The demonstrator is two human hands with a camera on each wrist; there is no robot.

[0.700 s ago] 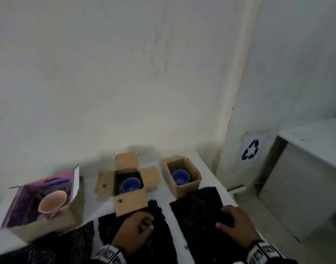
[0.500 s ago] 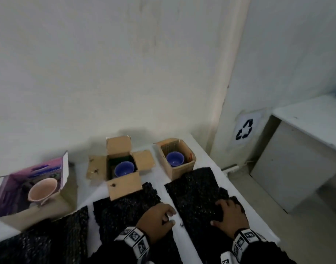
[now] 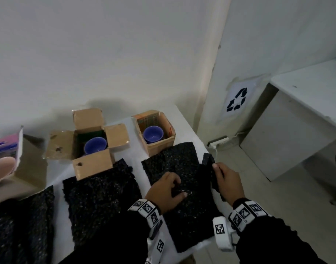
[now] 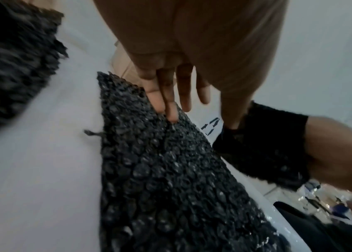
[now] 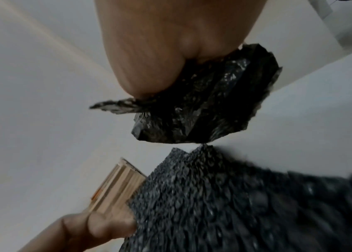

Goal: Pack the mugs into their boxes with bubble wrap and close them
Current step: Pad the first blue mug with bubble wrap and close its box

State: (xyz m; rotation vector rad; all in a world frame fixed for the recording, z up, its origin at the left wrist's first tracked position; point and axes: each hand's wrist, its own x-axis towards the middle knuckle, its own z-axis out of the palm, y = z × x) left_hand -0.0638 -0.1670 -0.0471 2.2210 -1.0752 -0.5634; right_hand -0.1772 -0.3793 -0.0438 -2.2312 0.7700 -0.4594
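Three black bubble wrap sheets lie side by side on the white table (image 3: 136, 168). My left hand (image 3: 177, 191) pinches a fold in the middle of the right-hand sheet (image 3: 174, 161), its fingers (image 4: 170, 109) on the raised ridge. My right hand (image 3: 217, 170) grips that sheet's right edge (image 5: 203, 105) and holds it lifted and folded over. Behind the sheet stands a small open cardboard box (image 3: 159, 143) holding a blue mug (image 3: 153, 133). A second box (image 3: 93, 164) with flaps spread holds another blue mug (image 3: 95, 147).
A pink and purple box (image 3: 30, 168) with a pink mug (image 3: 1, 169) sits at far left. The middle sheet (image 3: 100, 197) and left sheet (image 3: 20, 225) lie flat. The table's right edge is just beyond my right hand. A white cabinet (image 3: 296, 121) and power strip (image 3: 218, 141) stand beyond.
My left hand has moved from the middle sheet onto the right-hand sheet. My right hand, which lay on that sheet, has taken its right edge and lifted it.
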